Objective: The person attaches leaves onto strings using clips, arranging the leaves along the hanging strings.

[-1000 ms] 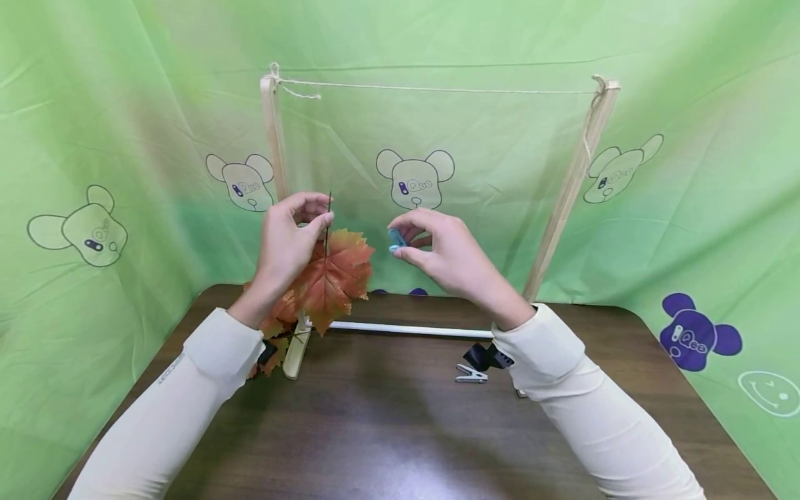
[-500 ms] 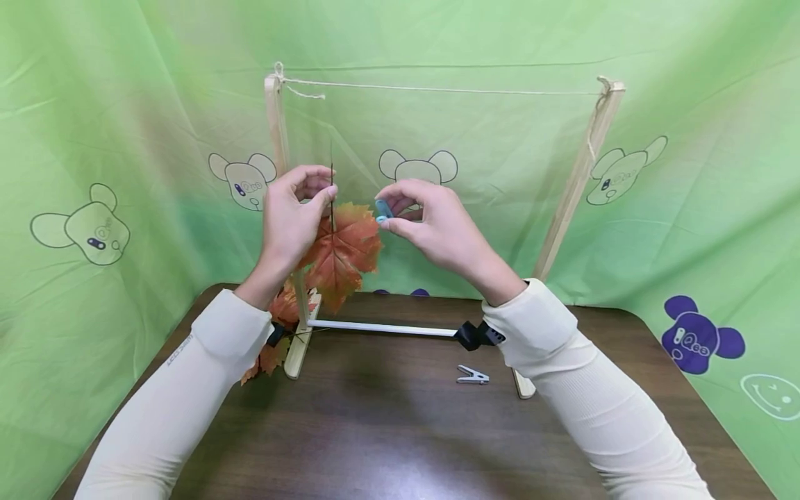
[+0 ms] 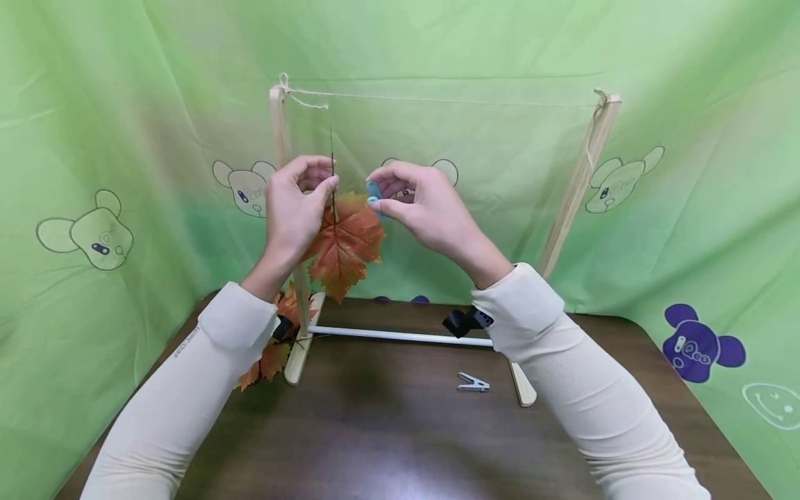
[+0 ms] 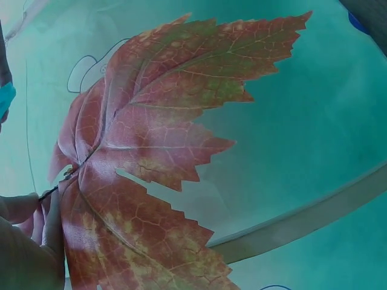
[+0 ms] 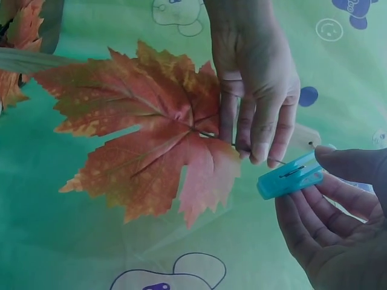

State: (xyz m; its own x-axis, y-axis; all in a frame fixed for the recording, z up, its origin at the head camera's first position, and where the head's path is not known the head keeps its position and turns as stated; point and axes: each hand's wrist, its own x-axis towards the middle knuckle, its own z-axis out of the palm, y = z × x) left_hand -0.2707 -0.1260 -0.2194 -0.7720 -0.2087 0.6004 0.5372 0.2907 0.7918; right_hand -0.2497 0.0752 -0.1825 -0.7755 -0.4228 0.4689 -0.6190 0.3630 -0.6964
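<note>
My left hand [image 3: 298, 201] pinches the dark stem of an orange-red maple leaf [image 3: 347, 243] between thumb and fingers, and the leaf hangs below it. The left wrist view shows the leaf [image 4: 145, 127] filling much of the frame, its stem between the fingertips. Close by on the right, my right hand [image 3: 428, 205] holds a light blue clothespin [image 3: 373, 191] between thumb and fingers. From the right wrist view, the clothespin [image 5: 291, 176] lies near the stem's free end; whether they touch I cannot tell.
A wooden frame with a string [image 3: 437, 101] tied between its posts stands behind the hands. A grey clothespin [image 3: 473, 382] lies on the brown table [image 3: 375, 430]. More orange leaves [image 3: 273, 361] lie by the frame's left foot [image 3: 296, 357]. A white bar [image 3: 387, 335] joins the posts low down.
Both hands have risen toward the string, carrying the leaf and the blue clothespin. My right hand has also moved left, closer to the left hand. The grey clothespin has stayed in place.
</note>
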